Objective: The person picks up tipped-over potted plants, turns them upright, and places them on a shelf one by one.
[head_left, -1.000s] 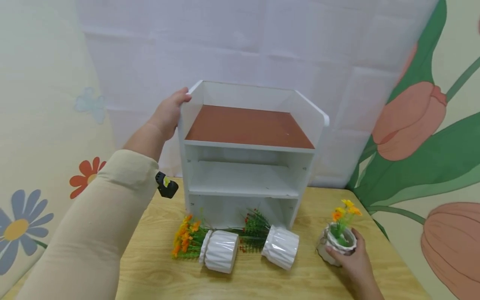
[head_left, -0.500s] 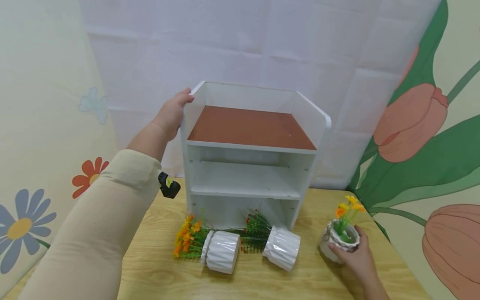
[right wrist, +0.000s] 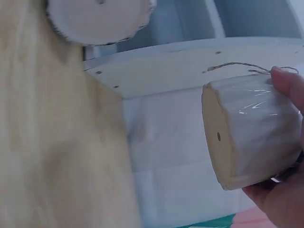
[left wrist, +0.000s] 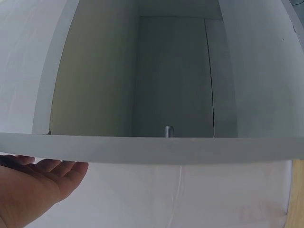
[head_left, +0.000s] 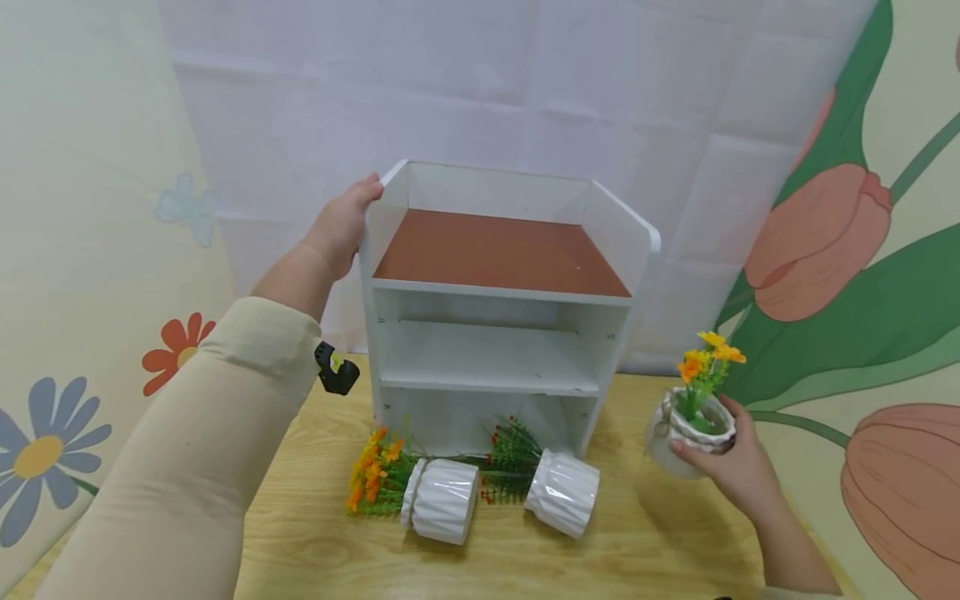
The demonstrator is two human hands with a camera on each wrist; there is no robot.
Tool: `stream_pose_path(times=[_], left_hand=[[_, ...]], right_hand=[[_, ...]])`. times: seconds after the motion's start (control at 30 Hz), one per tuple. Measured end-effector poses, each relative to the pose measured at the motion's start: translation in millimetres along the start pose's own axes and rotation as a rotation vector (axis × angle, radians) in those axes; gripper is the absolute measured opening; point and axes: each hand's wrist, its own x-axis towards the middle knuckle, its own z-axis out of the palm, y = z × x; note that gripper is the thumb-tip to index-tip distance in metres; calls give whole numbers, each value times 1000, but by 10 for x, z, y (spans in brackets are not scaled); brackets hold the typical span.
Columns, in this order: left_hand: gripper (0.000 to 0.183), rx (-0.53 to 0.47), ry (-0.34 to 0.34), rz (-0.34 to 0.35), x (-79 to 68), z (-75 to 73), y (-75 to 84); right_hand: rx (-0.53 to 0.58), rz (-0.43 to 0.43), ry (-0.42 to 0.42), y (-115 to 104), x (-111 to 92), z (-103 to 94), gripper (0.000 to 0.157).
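Observation:
My left hand (head_left: 339, 227) holds the upper left side panel of a white tabletop shelf (head_left: 501, 290) with a brown top, fingers over its edge. In the left wrist view, the fingers (left wrist: 66, 175) lie along the panel's outer side. My right hand (head_left: 741, 468) grips a white ceramic flowerpot (head_left: 678, 442) round its side, raised above the table at the right. Yellow and orange artificial flowers (head_left: 707, 362) stand up out of this pot. Its bare underside with a drain hole shows in the right wrist view, and a twine string (right wrist: 237, 64) hangs by the rim.
Two more white pots lie on their sides before the shelf: the left pot (head_left: 442, 502) has orange flowers (head_left: 372, 475), the right pot (head_left: 564, 493) has red-dotted greenery (head_left: 512, 450). All stand on a wooden table (head_left: 315, 542). A white cloth (head_left: 480, 83) hangs behind.
My right hand has lifted the flowerpot off the table, up and slightly to the right. The left hand stays on the shelf, and the two lying pots have not moved.

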Motion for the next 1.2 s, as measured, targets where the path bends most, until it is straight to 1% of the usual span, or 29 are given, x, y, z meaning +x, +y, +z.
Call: stream_pose_path(times=[0.17, 0.3, 0.4, 0.7, 0.87, 1.0, 1.2], left_hand=[[60, 5, 2, 4, -2, -5, -2], [60, 5, 2, 4, -3, 2, -3], [60, 7, -3, 5, -2, 8, -6], [61, 5, -13, 11, 2, 29, -3], [61, 21, -16, 15, 1, 34, -4], [61, 15, -13, 14, 4, 34, -10], [61, 19, -6, 8, 6, 29, -15]], right_hand=[[19, -68, -9, -253, 38, -147, 104], [54, -107, -8, -394, 80, -223, 102], [63, -122, -1, -467, 107, -265, 103], [25, -141, 24, -677, 100, -383, 105], [36, -162, 20, -793, 87, -459, 103], [37, -173, 12, -892, 100, -516, 101], [6, -208, 35, -1077, 110, -628, 98]])
